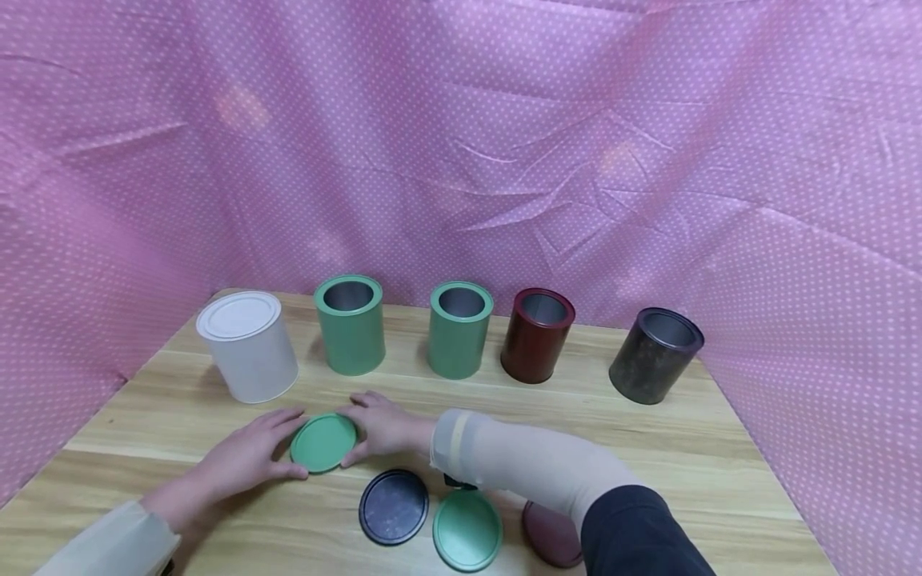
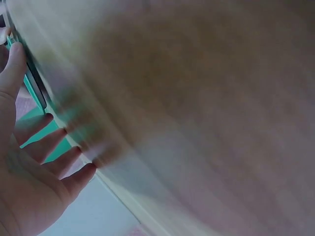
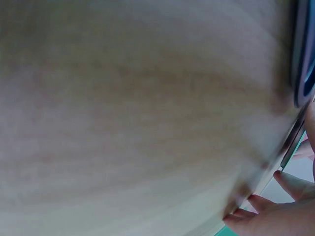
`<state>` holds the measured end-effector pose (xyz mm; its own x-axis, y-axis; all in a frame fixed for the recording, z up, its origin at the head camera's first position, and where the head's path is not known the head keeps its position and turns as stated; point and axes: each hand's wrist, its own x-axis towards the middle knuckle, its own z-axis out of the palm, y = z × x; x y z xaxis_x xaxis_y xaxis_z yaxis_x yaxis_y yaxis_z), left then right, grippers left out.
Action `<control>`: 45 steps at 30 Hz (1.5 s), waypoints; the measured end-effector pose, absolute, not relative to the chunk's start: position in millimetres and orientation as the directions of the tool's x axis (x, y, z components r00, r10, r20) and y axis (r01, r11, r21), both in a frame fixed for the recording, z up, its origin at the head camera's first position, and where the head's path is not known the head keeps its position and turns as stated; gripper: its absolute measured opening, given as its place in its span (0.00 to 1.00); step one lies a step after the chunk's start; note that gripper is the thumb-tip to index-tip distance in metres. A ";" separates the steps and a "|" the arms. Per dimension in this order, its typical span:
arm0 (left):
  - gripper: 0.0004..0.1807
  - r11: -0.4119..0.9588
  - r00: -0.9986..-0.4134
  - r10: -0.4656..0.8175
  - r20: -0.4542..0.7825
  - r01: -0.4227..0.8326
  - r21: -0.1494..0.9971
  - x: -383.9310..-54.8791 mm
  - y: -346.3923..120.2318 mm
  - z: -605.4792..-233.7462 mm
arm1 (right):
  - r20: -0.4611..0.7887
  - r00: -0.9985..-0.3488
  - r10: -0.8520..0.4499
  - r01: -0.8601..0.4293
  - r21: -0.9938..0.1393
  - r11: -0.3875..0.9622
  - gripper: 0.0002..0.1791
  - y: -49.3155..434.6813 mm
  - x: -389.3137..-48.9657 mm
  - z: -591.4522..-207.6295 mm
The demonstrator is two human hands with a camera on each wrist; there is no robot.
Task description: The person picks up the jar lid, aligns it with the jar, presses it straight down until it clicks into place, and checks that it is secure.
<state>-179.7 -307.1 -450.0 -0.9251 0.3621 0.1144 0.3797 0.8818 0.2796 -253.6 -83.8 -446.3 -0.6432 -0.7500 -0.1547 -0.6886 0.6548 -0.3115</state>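
Note:
A round green lid is held by its rim between both hands, low over the wooden table. My left hand grips its left edge, thumb at the near side and fingers at the far side. On the opposite edge, my right hand grips with thumb and fingers. The left wrist view shows the left hand with fingertips close to the tabletop. In the right wrist view the right hand is partly cut off. Just nearer lies a black lid, and beside it another green lid.
A white can with its lid on stands back left. Along the back stand two lidless green cans, a lidless dark red can and a lidless black can. My right forearm partly covers a dark red lid. Pink dotted cloth surrounds the table.

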 end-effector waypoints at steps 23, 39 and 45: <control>0.43 0.796 -0.923 0.373 0.099 0.373 0.477 -181.4 -300.8 -431.1 | -0.062 -0.588 -0.807 -0.649 -0.559 0.516 0.44 -69.9 -260.2 -432.4; 0.40 0.744 -0.904 0.371 0.212 0.426 0.515 -187.6 -284.7 -407.7 | -0.046 -0.670 -0.741 -0.551 -0.638 0.537 0.47 -43.0 -263.5 -418.2; 0.43 0.731 -0.920 0.344 0.189 0.389 0.560 -189.9 -280.7 -403.6 | -0.040 -0.686 -0.726 -0.506 -0.690 0.517 0.46 -35.0 -262.3 -411.0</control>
<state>-189.9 -280.7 -403.6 -0.9195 0.3444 0.1893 0.3892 0.7314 0.5599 -262.3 -35.0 -411.0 -0.6864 -0.7261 -0.0405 -0.5062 0.5170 -0.6903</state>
